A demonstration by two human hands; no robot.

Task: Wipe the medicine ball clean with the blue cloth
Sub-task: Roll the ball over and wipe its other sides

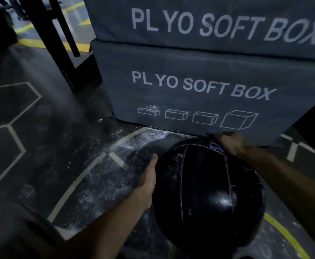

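- Medicine ball (207, 195), black, with pale seams and white dusty smears, sits closest, low and centre in the head view, held between both forearms.
- Edges: just beyond the right hand, the lower plyo soft box (199, 94) stands as a grey wall; the ball's far side is near its base. A second plyo box (209, 21) is stacked on top.
- Open room: to the outside of the left hand, dark floor (40, 146) runs wide, marked with pale hexagon lines and scattered white powder. Black rack legs (59, 43) stand well beyond that hand, beside the boxes' left edge.
- A yellow curved line (287, 238) runs on the floor below the right forearm.
- Left hand (149, 176): fingers straight and together, palm laid flat against the ball's left flank; thumb side up. It presses, not grips.
- Right hand (233, 144): fingers curled round the blue cloth (215, 142), knuckles up, resting on the ball's far upper right.
- Cloth: bunched, only a crumpled edge shows on the thumb side of the right hand, touching the ball's top seam.
- The ball's bulk lies below the right hand and directly right of the left palm; whether it rests on the floor cannot be told.
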